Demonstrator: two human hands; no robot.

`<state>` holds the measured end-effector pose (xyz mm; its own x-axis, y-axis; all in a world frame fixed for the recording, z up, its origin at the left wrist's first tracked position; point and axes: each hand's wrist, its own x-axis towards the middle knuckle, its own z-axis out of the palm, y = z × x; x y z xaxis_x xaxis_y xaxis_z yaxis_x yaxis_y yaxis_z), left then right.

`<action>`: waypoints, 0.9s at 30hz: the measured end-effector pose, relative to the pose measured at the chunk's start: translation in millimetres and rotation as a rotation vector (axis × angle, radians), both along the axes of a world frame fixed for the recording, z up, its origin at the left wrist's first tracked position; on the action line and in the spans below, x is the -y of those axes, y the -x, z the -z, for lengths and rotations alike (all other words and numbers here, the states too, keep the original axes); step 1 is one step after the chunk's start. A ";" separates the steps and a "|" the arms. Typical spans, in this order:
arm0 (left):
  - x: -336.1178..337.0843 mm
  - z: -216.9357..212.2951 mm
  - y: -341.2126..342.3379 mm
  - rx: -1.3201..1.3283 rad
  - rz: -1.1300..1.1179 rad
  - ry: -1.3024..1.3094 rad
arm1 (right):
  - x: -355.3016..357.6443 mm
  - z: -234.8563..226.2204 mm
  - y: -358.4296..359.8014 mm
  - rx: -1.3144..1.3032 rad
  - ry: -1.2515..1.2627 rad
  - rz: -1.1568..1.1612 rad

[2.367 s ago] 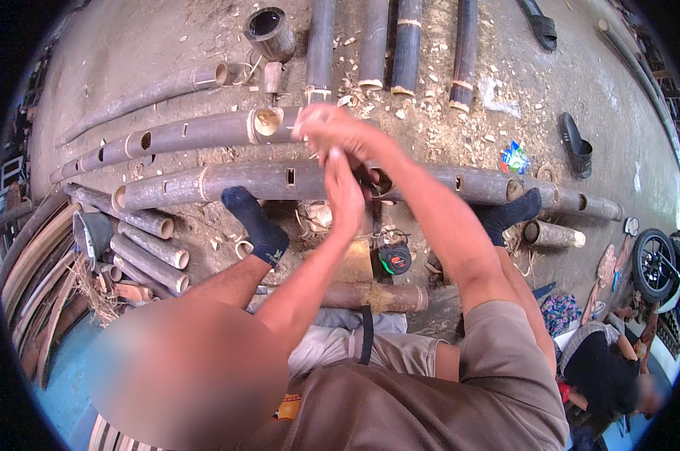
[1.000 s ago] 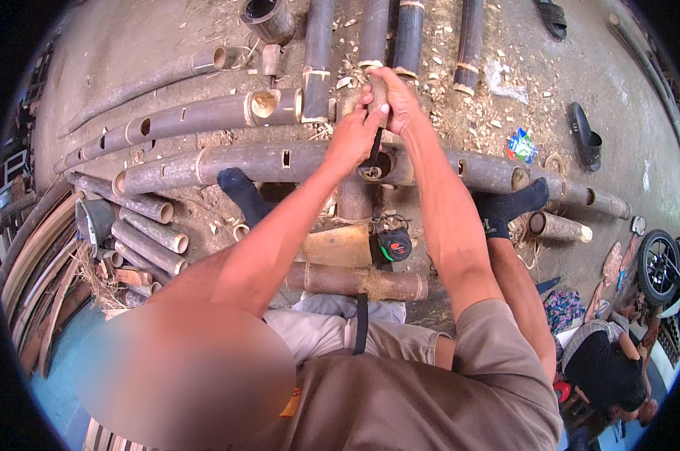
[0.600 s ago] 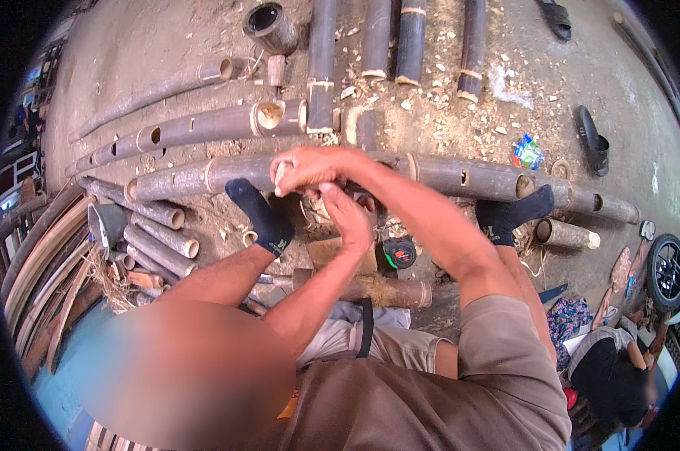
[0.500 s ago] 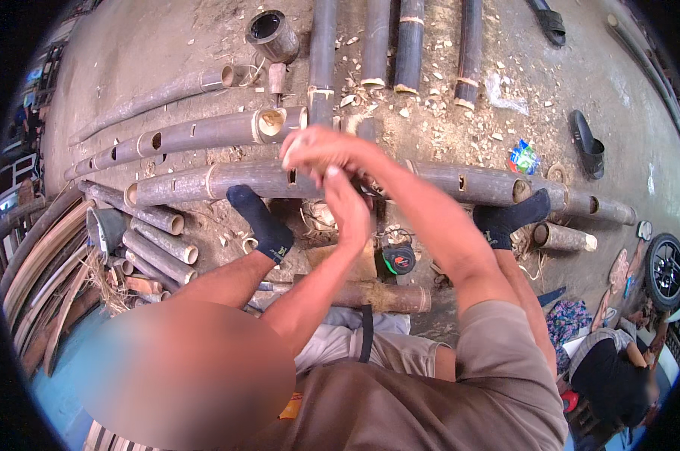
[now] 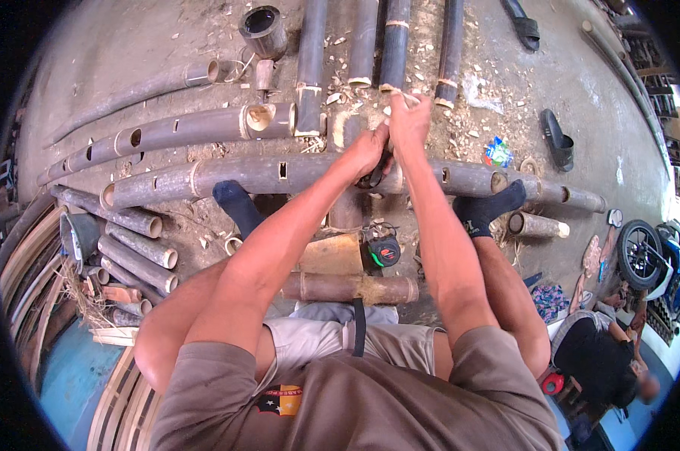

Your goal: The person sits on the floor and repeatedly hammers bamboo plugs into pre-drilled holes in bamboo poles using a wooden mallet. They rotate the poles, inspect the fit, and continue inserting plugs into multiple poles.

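Observation:
I sit on the ground with a long dark bamboo pole (image 5: 242, 174) lying across in front of my socked feet. A second pole (image 5: 346, 214) crosses it at right angles. My left hand (image 5: 366, 150) is closed tight at that crossing, and what it grips is mostly hidden. My right hand (image 5: 409, 124) is just beyond it, pinching a thin pale binding strip (image 5: 406, 95) that sticks out above the fingers. The two hands touch each other.
A black and green tape measure (image 5: 383, 252), a wooden block (image 5: 332, 254) and a short bamboo piece (image 5: 347, 287) lie between my legs. More poles (image 5: 137, 244) are stacked at left and several (image 5: 385, 41) at the far side. Sandals (image 5: 558, 139) lie right; another person (image 5: 603, 361) sits at lower right.
Both hands have circled around the crossing and now reach farther from my body. The right hand has pulled the strip up past the pole.

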<state>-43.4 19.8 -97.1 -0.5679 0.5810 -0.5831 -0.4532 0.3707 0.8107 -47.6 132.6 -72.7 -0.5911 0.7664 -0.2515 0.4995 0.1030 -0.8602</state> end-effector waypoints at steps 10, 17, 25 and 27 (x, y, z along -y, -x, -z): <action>-7.5 -41.1 23.0 -0.311 0.525 0.046 | 5.8 -8.6 -82.4 -0.669 0.314 0.462; -11.3 -132.3 15.1 -0.552 0.608 0.226 | -12.0 -175.9 -135.4 0.415 -0.779 -0.886; 14.8 -92.2 20.8 -0.854 -0.006 -0.004 | 53.1 -57.4 -230.2 0.263 0.144 -0.251; 49.6 -42.0 41.0 -0.943 -0.155 0.411 | 70.9 -29.8 -259.8 0.248 0.152 -0.190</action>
<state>-84.4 -29.8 -55.1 -0.9477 0.3191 0.0000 0.2326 0.6906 0.6848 212.3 61.7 -43.0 -0.6259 0.5914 -0.5085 0.6796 0.0937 -0.7276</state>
